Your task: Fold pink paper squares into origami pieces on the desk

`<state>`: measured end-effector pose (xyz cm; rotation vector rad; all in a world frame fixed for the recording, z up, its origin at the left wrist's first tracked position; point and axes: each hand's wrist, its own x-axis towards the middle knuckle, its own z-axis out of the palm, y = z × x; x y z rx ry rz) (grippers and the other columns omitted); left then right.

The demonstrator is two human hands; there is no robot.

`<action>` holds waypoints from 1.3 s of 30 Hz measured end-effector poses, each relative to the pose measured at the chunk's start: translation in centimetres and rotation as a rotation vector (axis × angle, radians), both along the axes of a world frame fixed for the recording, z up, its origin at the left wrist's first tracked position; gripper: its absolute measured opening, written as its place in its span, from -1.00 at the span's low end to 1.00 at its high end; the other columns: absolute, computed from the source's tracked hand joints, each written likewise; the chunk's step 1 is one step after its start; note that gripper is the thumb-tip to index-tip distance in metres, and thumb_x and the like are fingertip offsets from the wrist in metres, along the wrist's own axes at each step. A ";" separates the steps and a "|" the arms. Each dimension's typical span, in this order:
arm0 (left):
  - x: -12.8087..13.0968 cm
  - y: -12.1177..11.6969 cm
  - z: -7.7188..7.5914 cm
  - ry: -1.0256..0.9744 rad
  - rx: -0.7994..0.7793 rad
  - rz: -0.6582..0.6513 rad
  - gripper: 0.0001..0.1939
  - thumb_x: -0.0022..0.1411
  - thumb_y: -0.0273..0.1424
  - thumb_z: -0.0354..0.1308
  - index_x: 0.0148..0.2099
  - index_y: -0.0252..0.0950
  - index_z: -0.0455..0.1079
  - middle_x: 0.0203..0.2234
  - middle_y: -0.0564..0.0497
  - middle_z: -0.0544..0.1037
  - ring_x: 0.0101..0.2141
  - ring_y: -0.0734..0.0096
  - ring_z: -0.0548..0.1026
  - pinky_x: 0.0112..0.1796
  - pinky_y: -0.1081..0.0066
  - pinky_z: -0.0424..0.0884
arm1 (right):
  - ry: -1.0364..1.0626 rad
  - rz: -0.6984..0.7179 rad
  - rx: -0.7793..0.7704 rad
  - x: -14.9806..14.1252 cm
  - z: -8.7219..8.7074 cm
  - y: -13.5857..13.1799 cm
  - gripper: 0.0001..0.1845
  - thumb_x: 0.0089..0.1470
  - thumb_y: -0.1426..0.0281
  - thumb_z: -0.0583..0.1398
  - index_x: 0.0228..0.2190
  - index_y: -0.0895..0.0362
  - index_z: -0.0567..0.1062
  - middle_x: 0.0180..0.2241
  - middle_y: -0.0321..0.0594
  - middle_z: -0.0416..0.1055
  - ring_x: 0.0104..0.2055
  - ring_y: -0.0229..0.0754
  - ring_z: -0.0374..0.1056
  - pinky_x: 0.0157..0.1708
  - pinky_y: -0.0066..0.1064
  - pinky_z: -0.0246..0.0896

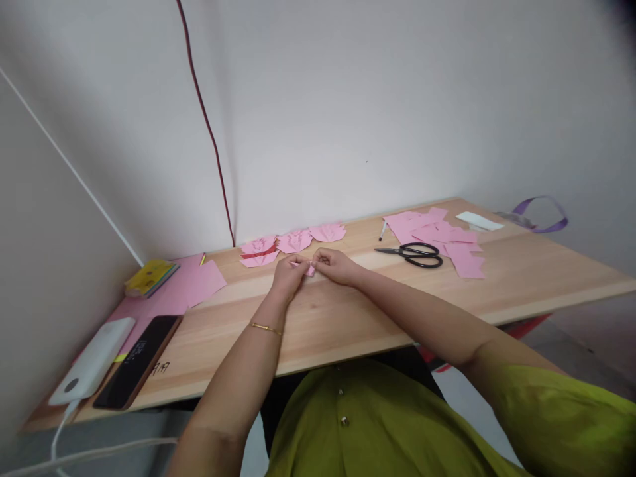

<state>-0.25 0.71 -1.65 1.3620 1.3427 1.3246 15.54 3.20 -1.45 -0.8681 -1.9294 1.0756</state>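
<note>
Right in front of us, low over the pale, wood-grained table (338, 318), our left hand (289, 275) and right hand (335, 266) meet, and between them sits the small piece of pink paper (311, 271). The left hand grips it from its left side, thumb and finger pressed together; the right hand pinches at the opposite edge, fingertips nearly touching the left's. So the paper lies just to the right of the left hand and just to the left of the right, neither one clearly nearer. What shows seems to run from hand to hand, though fingers cover so much that we can't be sure of its long axis. It looks thin, flat and matt. Just beyond, towards the wall, we've got a row of jagged-edged pink paper cut-outs (328, 232), creased on top, with a flat, glossy-looking red strip (258, 255) across the leftmost. Over to our right rest the black-handled metal scissors (420, 254), looped grips against the flat, overlapping pink paper scraps (467, 260), blades pointing left towards our hands. On our left there's the smooth, rounded white power bank (94, 358) beside the dark, flat rectangular phone (139, 361), both well apart from the paper we're holding.
</note>
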 end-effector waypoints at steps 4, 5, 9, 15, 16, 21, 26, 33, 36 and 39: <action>0.0 0.0 -0.1 -0.007 -0.009 -0.024 -0.88 -0.12 -0.38 0.21 -0.51 -0.35 0.42 -0.62 0.07 0.46 -0.56 0.51 0.35 -0.46 0.50 0.23 | -0.003 -0.020 0.009 0.0 -0.2 0.0 -0.76 -0.01 0.23 0.14 -0.50 0.17 0.33 -0.56 -0.34 0.29 -0.52 -0.32 0.13 -0.49 -0.49 0.00; -0.1 0.0 -0.1 -0.003 -0.010 -0.028 -0.88 -0.12 -0.38 0.22 -0.51 -0.35 0.42 -0.62 0.07 0.46 -0.56 0.51 0.35 -0.46 0.50 0.23 | -0.006 -0.023 0.010 0.0 -0.2 0.0 -0.77 -0.02 0.24 0.14 -0.50 0.17 0.34 -0.56 -0.34 0.28 -0.52 -0.33 0.13 -0.49 -0.49 0.00; -0.2 0.0 0.0 0.027 0.003 -0.033 -0.88 -0.12 -0.38 0.22 -0.51 -0.35 0.43 -0.61 0.06 0.46 -0.56 0.51 0.35 -0.46 0.50 0.22 | -0.019 -0.027 0.023 0.0 -0.3 0.0 -0.77 -0.02 0.25 0.14 -0.51 0.17 0.35 -0.56 -0.34 0.29 -0.52 -0.33 0.12 -0.48 -0.49 0.00; -0.2 -0.1 0.2 0.095 0.035 -0.055 -0.88 -0.09 -0.37 0.19 -0.52 -0.34 0.43 -0.61 0.06 0.46 -0.55 0.49 0.34 -0.47 0.49 0.22 | -0.030 -0.046 0.040 0.0 -0.2 -0.1 -0.78 -0.02 0.26 0.13 -0.52 0.16 0.33 -0.58 -0.37 0.24 -0.53 -0.34 0.09 -0.49 -0.49 -0.03; -0.2 -0.1 0.3 0.111 0.044 -0.045 -0.89 -0.09 -0.38 0.19 -0.53 -0.34 0.43 -0.62 0.06 0.45 -0.56 0.49 0.33 -0.47 0.49 0.21 | -0.030 -0.050 0.045 -0.1 -0.2 -0.1 -0.78 -0.02 0.26 0.14 -0.52 0.16 0.33 -0.59 -0.38 0.22 -0.53 -0.34 0.08 -0.50 -0.49 -0.04; -0.2 -0.2 0.7 0.177 0.094 0.022 -0.92 -0.11 -0.42 0.17 -0.58 -0.31 0.41 -0.64 0.08 0.43 -0.53 0.47 0.31 -0.46 0.48 0.18 | -0.020 -0.048 0.062 -0.2 -0.1 -0.1 -0.77 -0.01 0.25 0.13 -0.50 0.17 0.35 -0.58 -0.38 0.20 -0.53 -0.34 0.07 -0.49 -0.48 -0.03; 0.0 -0.4 1.0 0.152 0.078 0.012 -0.91 -0.11 -0.39 0.19 -0.56 -0.31 0.42 -0.62 0.07 0.45 -0.52 0.47 0.33 -0.44 0.47 0.20 | -0.002 -0.042 0.062 -0.1 -0.3 0.1 -0.76 0.00 0.24 0.13 -0.48 0.18 0.37 -0.54 -0.35 0.25 -0.51 -0.33 0.09 -0.47 -0.48 -0.01; 0.0 -0.1 0.4 0.014 0.028 0.001 -0.88 -0.11 -0.37 0.20 -0.51 -0.34 0.42 -0.61 0.07 0.44 -0.56 0.52 0.32 -0.47 0.49 0.21 | 0.030 -0.047 0.040 -0.2 -0.5 0.1 -0.76 0.00 0.23 0.13 -0.45 0.17 0.35 -0.54 -0.36 0.24 -0.52 -0.33 0.10 -0.49 -0.49 -0.01; -0.1 0.0 0.4 -0.026 0.021 0.021 -0.89 -0.12 -0.39 0.20 -0.54 -0.34 0.40 -0.62 0.08 0.43 -0.56 0.53 0.32 -0.48 0.50 0.20 | 0.049 -0.037 0.028 -0.2 -0.3 0.0 -0.75 0.00 0.22 0.13 -0.40 0.17 0.34 -0.52 -0.36 0.24 -0.50 -0.33 0.12 -0.48 -0.49 0.02; -0.1 -0.1 0.5 -0.049 0.014 0.016 -0.91 -0.14 -0.42 0.21 -0.55 -0.34 0.40 -0.63 0.08 0.43 -0.57 0.54 0.32 -0.48 0.51 0.20 | 0.042 -0.024 0.027 -0.1 -0.3 0.0 -0.76 0.00 0.23 0.13 -0.44 0.18 0.36 -0.53 -0.36 0.24 -0.50 -0.33 0.12 -0.47 -0.49 0.02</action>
